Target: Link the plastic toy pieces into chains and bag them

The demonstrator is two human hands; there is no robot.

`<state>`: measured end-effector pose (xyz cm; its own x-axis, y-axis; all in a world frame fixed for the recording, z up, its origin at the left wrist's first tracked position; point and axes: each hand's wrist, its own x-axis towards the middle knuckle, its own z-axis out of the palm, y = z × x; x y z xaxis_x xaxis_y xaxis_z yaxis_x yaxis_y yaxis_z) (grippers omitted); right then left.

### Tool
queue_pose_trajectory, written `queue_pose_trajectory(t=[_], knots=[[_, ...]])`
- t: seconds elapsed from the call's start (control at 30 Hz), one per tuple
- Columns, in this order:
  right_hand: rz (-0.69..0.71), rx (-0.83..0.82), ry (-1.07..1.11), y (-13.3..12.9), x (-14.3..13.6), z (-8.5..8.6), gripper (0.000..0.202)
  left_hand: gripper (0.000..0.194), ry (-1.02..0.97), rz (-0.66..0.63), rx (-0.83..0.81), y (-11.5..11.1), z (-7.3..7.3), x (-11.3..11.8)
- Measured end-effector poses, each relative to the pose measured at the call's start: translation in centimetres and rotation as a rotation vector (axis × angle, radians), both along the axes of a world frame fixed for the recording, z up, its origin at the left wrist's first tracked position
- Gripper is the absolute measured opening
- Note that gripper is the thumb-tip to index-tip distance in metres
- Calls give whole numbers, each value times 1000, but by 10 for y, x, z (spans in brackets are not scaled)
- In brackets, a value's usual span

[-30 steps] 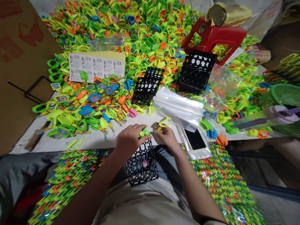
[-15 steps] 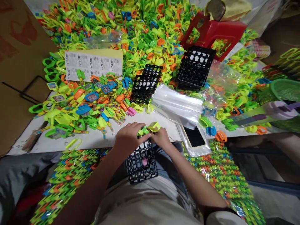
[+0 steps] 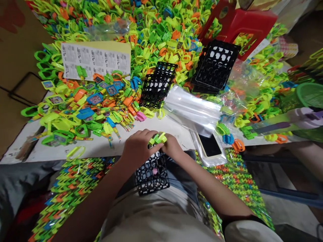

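Observation:
My left hand [image 3: 138,145] is closed around the upper end of a black plastic grid tray [image 3: 152,183], its thumb reaching across the front. The tray leans against my lap, and a small pink spot shows through one opening. At its top edge sit bright yellow-green toy watches [image 3: 158,138], packed close between my two hands. My right hand [image 3: 172,147] is closed against the right side of these pieces, its fingertips mostly hidden behind them. Similar toy watches with printed square faces [image 3: 95,98] lie on the table ahead.
A large heap of toy watches [image 3: 161,33] covers the table's far side. Black trays [image 3: 214,67], clear plastic bags [image 3: 193,107], a bagged phone [image 3: 210,145], a label sheet [image 3: 96,60] and a red stool [image 3: 248,25] stand around. Bagged rows [image 3: 234,181] lie below the edge.
The yellow piece by my right fingers has come down level with the green ones at the tray's top. My view has shifted slightly; both hands stay together.

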<state>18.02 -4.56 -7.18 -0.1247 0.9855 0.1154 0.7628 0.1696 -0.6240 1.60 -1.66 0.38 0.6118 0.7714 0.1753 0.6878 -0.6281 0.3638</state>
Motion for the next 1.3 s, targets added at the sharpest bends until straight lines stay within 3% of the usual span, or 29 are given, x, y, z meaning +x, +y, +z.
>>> queue_pose_trajectory(t=[0.27,0.4,0.47,0.6,0.63,0.7,0.8,0.93,1.07,1.17,1.3], knots=[[-12,-34,50,-1,0,4,11,41,-77,-1,45,-5,-2,1],[26,-52,181,-1,8,9,10,51,-247,-85,-73,2,4,-27],[-13,-21,138,-5,13,12,13,40,-226,96,-144,6,6,-54],[-241,14,-19,-30,4,20,22,33,-28,675,-236,16,0,-107],[-209,4,-11,-39,-4,23,24,37,8,758,-285,19,-4,-115],[1,-4,10,-55,-26,25,23,46,37,827,-394,28,-13,-124],[266,34,-70,-65,-52,23,22,49,-20,813,-483,40,-28,-123],[225,38,-187,-52,-47,20,30,45,-205,773,-632,37,-42,-124],[198,32,-187,-27,-46,33,26,44,-453,713,-804,16,-50,-128],[211,-9,-164,4,-76,44,33,49,-628,684,-912,0,-53,-127],[72,-108,-328,48,-122,49,35,58,-794,676,-1017,-14,-50,-129]])
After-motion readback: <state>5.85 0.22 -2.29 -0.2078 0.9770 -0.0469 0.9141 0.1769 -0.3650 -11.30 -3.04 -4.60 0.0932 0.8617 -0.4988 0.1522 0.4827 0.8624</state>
